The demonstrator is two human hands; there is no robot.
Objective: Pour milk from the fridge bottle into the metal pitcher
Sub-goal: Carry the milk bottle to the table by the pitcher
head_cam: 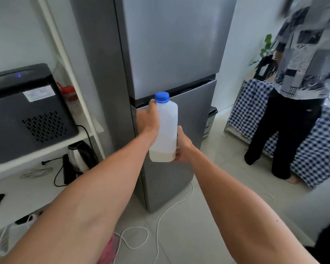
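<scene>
A translucent plastic milk bottle [166, 128] with a blue cap [161, 97] is held upright in front of the grey fridge [171, 54]. A thin layer of milk sits at its bottom. My left hand [149, 121] grips the bottle's upper side by the handle. At the bottle's lower right edge, my right hand [183, 144] touches its base. Both fridge doors are closed. No metal pitcher is in view.
At the left, white shelves [51, 149] carry a black appliance [27, 111], a red-lidded jar [70, 100] and an electric kettle [77, 157]. A white cable [156, 225] loops over the floor. At the right, a person [297, 96] stands by a checkered cloth [312, 149].
</scene>
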